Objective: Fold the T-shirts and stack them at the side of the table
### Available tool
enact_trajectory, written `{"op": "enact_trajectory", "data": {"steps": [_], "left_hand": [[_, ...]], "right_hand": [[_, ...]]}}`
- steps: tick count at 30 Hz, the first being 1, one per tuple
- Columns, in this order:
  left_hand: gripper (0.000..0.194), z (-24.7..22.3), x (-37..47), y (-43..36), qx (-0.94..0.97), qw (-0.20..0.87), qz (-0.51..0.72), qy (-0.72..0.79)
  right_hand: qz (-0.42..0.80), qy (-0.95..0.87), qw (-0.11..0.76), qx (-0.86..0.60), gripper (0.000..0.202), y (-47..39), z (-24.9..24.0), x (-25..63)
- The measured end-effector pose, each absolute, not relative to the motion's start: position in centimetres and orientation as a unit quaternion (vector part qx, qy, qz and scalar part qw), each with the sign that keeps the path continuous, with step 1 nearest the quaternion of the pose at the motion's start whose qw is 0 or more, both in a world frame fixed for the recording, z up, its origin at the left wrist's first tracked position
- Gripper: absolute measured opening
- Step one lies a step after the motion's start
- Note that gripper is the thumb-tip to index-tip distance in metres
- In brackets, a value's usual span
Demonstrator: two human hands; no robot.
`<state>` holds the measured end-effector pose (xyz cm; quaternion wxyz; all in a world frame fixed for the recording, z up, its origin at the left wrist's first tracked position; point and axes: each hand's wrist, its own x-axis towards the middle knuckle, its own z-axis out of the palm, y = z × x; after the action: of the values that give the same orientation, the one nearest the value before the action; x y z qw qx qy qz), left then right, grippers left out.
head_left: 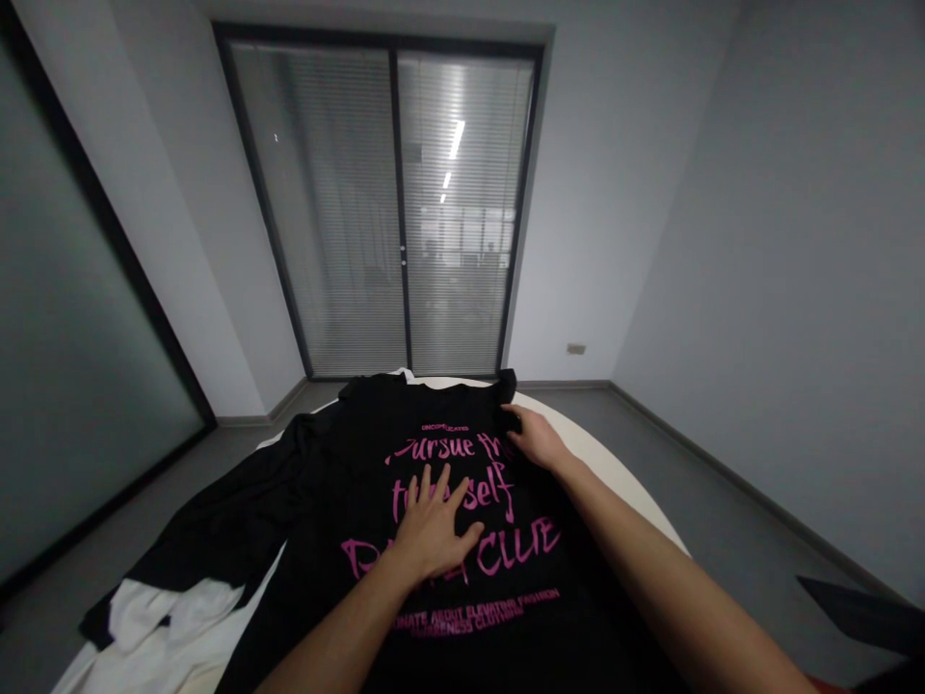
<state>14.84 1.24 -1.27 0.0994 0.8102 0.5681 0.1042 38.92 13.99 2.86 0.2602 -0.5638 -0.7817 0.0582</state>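
Left hand (430, 535), open with fingers spread, palm down on the pink lettering and gripping nothing; right hand (539, 436), fingers partly curled at the garment's upper right edge, any grip indeterminable. The black shirt (506, 573) lies across a round white table (589, 448), white cloth (195, 617) at lower left.

We see the shirt (491, 520) on the table (603, 465), cloth (195, 612) near left, glass doors (347, 212) far behind.

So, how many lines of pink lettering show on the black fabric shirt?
6: small top line; large upper line, middle line, lower line; two small bottom lines. Bare left grip hides some letters.
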Motion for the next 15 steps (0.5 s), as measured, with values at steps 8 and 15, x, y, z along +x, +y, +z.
{"op": "enact_trajectory", "data": {"steps": [8, 15], "left_hand": [[0.076, -1.4, 14.8, 1.1, 0.810, 0.094, 0.106, 0.569], [0.076, -1.1, 14.7, 1.0, 0.809, 0.106, 0.111, 0.567]], "right_hand": [[0.062, -0.783, 0.005, -0.619, 0.050, 10.0, 4.4, 35.3], [0.090, -0.768, 0.002, -0.635, 0.022, 10.1, 4.6, 35.9]]}}
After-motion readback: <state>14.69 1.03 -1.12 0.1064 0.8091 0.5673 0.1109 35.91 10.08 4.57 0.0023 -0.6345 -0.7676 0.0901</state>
